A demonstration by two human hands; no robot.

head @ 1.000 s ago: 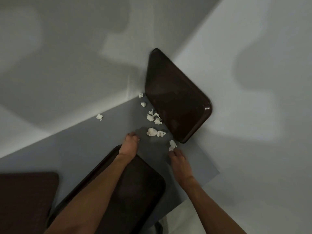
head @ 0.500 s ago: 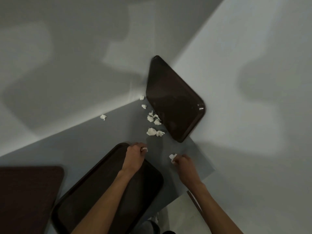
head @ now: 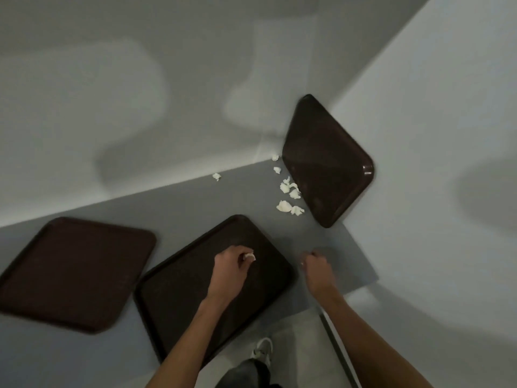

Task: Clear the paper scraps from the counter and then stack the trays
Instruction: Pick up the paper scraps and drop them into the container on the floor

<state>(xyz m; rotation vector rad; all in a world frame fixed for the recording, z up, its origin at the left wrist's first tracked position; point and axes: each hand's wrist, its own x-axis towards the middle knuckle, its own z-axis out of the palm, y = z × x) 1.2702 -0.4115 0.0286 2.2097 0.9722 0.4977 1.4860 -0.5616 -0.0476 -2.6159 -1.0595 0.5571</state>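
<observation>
- My left hand (head: 229, 271) hangs over the nearest tray (head: 181, 303), fingers curled, pinching one white paper scrap (head: 249, 257) at the fingertips.
- My right hand (head: 317, 266) is balled up over bare counter (head: 181, 208), just right of that tray's corner. I cannot tell whether anything is inside it.
- I judge the scraps soft, crumpled and nearly weightless. A fingertip pinch or a gentle sweep should gather them, while a fast hand might scatter them.
- The trays look stiff and probably slick, with raised rims. I would grip opposite rims, one hand each.
- A second tray (head: 75, 273) lies flat, well left of my left hand.
- Ahead of both hands, loose scraps (head: 289, 189) lie beside the third tray (head: 327, 163). A lone scrap (head: 216, 176) sits further left, by the wall.
- That third tray seems tilted into the corner, though I am not sure.
- The counter is smooth, matte grey and ends just right of my right hand. The walls (head: 112, 93) are plain and pale, and the light is dim.
</observation>
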